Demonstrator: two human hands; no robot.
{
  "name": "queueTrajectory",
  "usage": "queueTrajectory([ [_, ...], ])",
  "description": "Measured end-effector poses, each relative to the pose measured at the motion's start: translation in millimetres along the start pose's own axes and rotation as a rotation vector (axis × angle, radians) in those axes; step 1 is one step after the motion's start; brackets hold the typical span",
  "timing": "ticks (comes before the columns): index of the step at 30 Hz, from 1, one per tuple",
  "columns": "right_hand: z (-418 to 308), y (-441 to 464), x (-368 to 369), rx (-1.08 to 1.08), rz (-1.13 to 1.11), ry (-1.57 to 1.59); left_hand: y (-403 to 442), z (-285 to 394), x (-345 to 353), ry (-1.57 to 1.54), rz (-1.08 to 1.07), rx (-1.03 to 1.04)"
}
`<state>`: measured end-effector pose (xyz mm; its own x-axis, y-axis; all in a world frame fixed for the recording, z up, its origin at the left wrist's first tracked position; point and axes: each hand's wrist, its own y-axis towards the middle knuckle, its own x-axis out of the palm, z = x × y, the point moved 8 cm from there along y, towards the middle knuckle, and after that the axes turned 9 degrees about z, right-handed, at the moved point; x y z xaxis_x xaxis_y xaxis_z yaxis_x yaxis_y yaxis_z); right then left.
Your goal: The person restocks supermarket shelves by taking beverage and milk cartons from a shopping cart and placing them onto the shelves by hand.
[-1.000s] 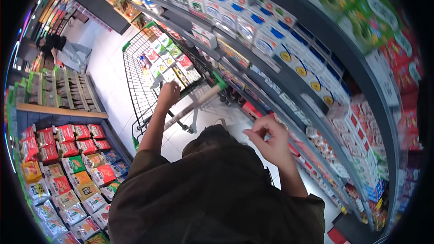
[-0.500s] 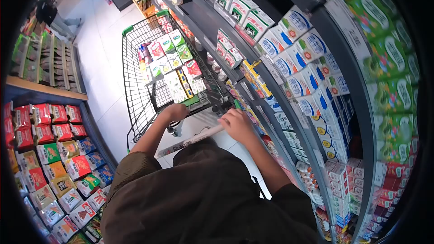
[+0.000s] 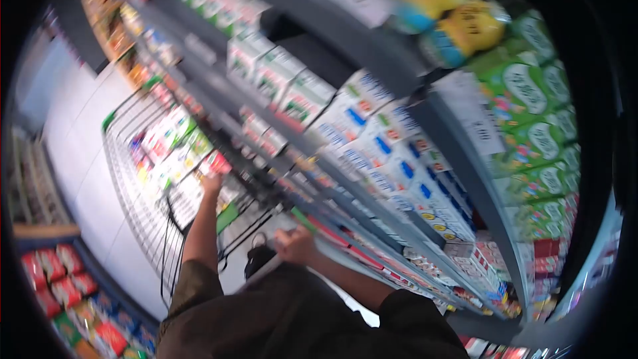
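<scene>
A wire shopping cart (image 3: 126,179) with green corner pieces stands ahead of me, to the left. White, green and red cartons (image 3: 176,136) are piled inside it. My left hand (image 3: 211,183) reaches over the cart, down at the near cartons beside a red-and-white carton (image 3: 218,162); its fingers are blurred and partly hidden. My right hand (image 3: 296,244) is closed, its fingers curled at the right end of the cart's handle, close to my body.
Along the right runs a tall shelf (image 3: 399,70) with blue-and-white cartons (image 3: 385,139), green-and-white cartons (image 3: 286,80), green packs (image 3: 525,126) and yellow packs (image 3: 472,23). Low on the left, a display holds red packs (image 3: 56,269). Pale floor tiles (image 3: 76,153) lie left of the cart.
My left hand has moved forward from near the handle to the cartons in the cart. The view has turned right, so the cart sits further left. My right hand's fingers are more curled.
</scene>
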<state>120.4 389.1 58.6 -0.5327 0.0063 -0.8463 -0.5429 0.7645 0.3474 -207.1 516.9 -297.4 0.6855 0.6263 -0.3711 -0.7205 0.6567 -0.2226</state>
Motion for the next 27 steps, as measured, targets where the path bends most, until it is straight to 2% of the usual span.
queueTrajectory([
  [2, 13, -5, 14, 0.171, -0.107, 0.134, 29, -44, 30, -0.19, -0.159, -0.178],
  [3, 14, -6, 16, 0.172, -0.08, 0.179, 39, -55, 46, -0.33, -0.269, -0.246],
  [4, 13, -6, 18, 0.131, -0.098, 0.212, 36, -33, 55, -0.517, -0.394, -0.283],
  [5, 13, -6, 20, 0.116, -0.146, 0.159, 32, -30, 60, -0.349, -0.482, -0.395],
  [7, 14, -8, 24, 0.165, -0.188, 0.185, 15, -4, 72, -0.821, -0.472, -0.429],
  [9, 22, -15, 40, 0.236, -0.241, 0.165, 13, -2, 73, -0.817, -0.401, -0.538],
  [10, 23, -17, 47, 0.261, -0.286, 0.166, 20, -12, 71, -0.808, -0.196, -0.67],
  [11, 25, -19, 52, 0.206, -0.302, 0.119, 21, -9, 65, -0.682, -0.15, -0.694],
  [12, 28, -20, 54, 0.218, -0.271, 0.142, 14, -11, 57, -0.574, -0.177, -0.631],
  [13, 29, -20, 56, 0.226, -0.245, 0.171, 14, -9, 48, -0.293, -0.185, -0.565],
  [14, 29, -22, 60, 0.232, -0.219, 0.201, 12, -7, 40, -0.206, -0.171, -0.525],
  [18, 38, -47, 108, 0.016, -0.195, 0.104, 1, 8, 38, -0.188, -0.179, -0.481],
  [21, 45, -40, 103, 0.219, -0.16, 0.292, -2, 22, 37, -0.149, -0.182, -0.436],
  [24, 39, -35, 104, 0.228, -0.388, 0.116, -5, 36, 35, -0.124, -0.17, -0.387],
  [27, 49, -38, 119, 0.16, -0.255, 0.188, -13, 61, 28, -0.111, -0.146, -0.331],
])
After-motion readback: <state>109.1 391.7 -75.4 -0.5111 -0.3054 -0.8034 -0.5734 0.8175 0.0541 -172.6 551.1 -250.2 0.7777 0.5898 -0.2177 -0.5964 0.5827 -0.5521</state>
